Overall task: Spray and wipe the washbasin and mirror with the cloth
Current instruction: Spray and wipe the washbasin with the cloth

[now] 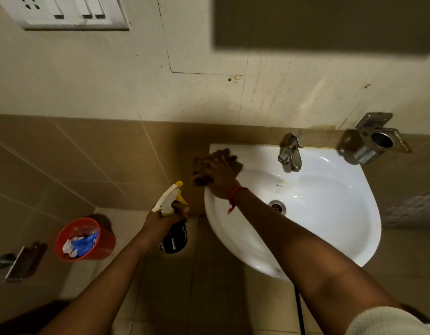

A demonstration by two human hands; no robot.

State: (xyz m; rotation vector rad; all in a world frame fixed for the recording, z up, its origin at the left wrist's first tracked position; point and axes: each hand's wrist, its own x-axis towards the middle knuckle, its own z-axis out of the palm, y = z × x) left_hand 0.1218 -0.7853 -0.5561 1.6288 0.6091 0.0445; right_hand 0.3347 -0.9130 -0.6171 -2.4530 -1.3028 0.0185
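A white washbasin (330,213) is fixed to the tiled wall, with a metal tap (289,153) at its back edge. My right hand (221,175) presses a dark cloth (200,175) on the basin's back left corner; the cloth is blurred and mostly hidden under the fingers. My left hand (165,218) holds a dark spray bottle (174,238) with a white and yellow trigger head, left of the basin and above the floor. The mirror (325,22) shows as a dark panel at the top right.
An orange bin (105,240) with paper and a blue wrapper stands on the floor at the left. A metal holder (373,141) juts from the wall right of the tap. A switch plate (64,13) is at the top left. A black hose (299,310) hangs below the basin.
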